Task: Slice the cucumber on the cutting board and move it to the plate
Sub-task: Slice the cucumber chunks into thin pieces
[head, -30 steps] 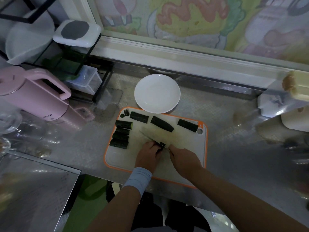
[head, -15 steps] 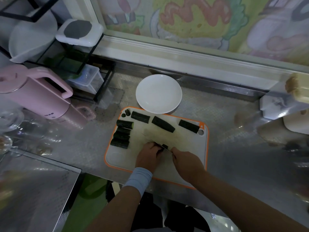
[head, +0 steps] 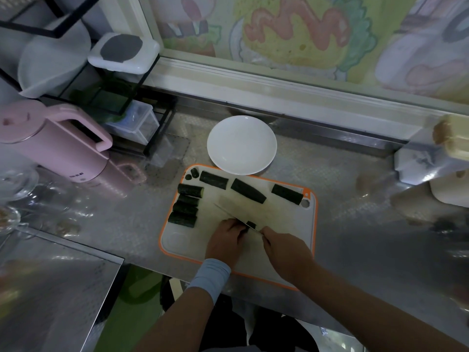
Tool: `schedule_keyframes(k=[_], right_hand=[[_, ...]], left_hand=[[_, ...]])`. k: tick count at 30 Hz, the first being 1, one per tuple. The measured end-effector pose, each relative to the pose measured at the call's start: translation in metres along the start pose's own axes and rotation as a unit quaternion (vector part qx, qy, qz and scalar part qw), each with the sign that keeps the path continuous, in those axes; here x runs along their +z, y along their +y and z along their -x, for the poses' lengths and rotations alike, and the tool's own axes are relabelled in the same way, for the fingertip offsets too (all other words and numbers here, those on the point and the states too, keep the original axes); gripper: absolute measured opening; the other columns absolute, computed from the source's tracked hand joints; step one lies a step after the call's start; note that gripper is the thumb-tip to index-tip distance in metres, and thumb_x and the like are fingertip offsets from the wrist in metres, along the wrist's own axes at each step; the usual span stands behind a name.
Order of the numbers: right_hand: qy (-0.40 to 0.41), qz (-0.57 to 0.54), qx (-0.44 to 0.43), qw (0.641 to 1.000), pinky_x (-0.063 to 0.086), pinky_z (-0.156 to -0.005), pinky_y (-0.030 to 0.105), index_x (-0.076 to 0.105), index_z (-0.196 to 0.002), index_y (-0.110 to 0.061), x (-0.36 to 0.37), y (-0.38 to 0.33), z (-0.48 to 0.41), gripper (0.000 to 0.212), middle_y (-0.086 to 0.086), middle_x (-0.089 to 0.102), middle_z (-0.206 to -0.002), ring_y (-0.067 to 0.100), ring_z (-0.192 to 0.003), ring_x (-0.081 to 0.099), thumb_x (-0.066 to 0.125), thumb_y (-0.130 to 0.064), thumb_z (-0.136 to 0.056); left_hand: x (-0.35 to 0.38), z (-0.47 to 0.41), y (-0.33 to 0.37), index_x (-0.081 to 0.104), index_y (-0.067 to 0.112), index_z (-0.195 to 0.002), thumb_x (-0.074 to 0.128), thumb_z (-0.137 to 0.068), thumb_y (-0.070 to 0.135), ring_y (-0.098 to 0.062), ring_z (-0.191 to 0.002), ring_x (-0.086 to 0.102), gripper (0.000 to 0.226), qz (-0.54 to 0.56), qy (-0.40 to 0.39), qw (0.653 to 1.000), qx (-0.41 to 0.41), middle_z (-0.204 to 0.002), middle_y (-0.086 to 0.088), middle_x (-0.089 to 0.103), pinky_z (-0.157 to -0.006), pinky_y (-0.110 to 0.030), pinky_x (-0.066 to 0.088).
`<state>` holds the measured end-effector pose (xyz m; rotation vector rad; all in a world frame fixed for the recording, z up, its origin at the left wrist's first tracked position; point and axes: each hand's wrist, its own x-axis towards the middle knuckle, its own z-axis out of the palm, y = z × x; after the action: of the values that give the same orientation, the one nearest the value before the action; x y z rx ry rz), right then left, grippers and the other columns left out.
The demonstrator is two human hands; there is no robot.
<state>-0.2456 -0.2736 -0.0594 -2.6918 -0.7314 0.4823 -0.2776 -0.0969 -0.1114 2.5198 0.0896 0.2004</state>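
Observation:
A white cutting board [head: 284,224] with an orange rim lies on the steel counter. Several dark cucumber pieces rest on it: a stack at the left [head: 185,207], three along the far edge [head: 247,191]. My left hand [head: 225,240] holds down a small cucumber piece [head: 251,224] near the board's front middle. My right hand [head: 286,252] grips a knife [head: 229,213], its blade running up and left over that piece. The empty white plate [head: 241,144] stands just beyond the board.
A pink kettle [head: 53,146] and a black wire rack with clear containers [head: 137,123] stand at the left. Glassware [head: 17,184] sits at the far left. White and cream containers [head: 441,161] stand at the right. The counter's front edge runs under my forearms.
The knife blade dropped low and short over the piece half a second ago, and now shows lifted and extended to the upper left again. The cut pieces and plate have stayed put.

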Motion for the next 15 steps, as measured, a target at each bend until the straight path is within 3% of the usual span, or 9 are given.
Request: schedule_keyframes(k=[3,6,11,15], right_hand=[[-0.004,-0.003,0.003,1.000,0.053,-0.063,0.039,0.047,-0.123,-0.024,0.003,0.002,0.000,0.032,0.001,0.063,-0.081,0.019,-0.067,0.060,0.026,-0.036,-0.103],[-0.010,0.013,0.004,1.000,0.048,-0.061,0.033,0.045,-0.128,-0.022,0.007,-0.003,-0.007,0.032,0.003,0.064,-0.086,0.021,-0.071,0.061,0.028,-0.033,-0.103],[-0.009,0.011,-0.013,1.000,0.039,-0.062,0.031,0.044,-0.136,-0.018,0.009,-0.013,-0.022,0.036,0.009,0.066,-0.097,0.027,-0.081,0.063,0.032,-0.028,-0.104],[0.003,0.003,-0.010,1.000,0.044,-0.063,0.032,0.047,-0.130,-0.019,0.007,-0.012,-0.018,0.033,0.006,0.066,-0.092,0.025,-0.077,0.062,0.031,-0.031,-0.104]], left_hand=[[0.000,0.000,0.000,0.073,0.009,-0.086,0.072,-0.075,0.009,-0.023,-0.080,0.062,0.010,-0.006,0.000,1.000,-0.002,-0.088,-0.007,0.067,-0.068,-0.024,0.050],[-0.001,0.000,0.002,0.073,0.010,-0.086,0.076,-0.075,0.008,-0.021,-0.080,0.061,0.012,0.001,0.003,1.000,-0.010,-0.088,-0.006,0.067,-0.068,-0.018,0.044],[0.001,0.000,0.001,0.072,0.009,-0.089,0.063,-0.082,0.017,-0.017,-0.085,0.053,0.014,0.019,0.013,1.000,-0.011,-0.089,-0.007,0.066,-0.071,-0.016,0.040],[0.004,0.002,0.000,0.071,0.008,-0.091,0.068,-0.081,0.011,-0.019,-0.087,0.052,0.011,0.012,0.015,1.000,-0.006,-0.092,-0.007,0.065,-0.075,-0.018,0.041]])
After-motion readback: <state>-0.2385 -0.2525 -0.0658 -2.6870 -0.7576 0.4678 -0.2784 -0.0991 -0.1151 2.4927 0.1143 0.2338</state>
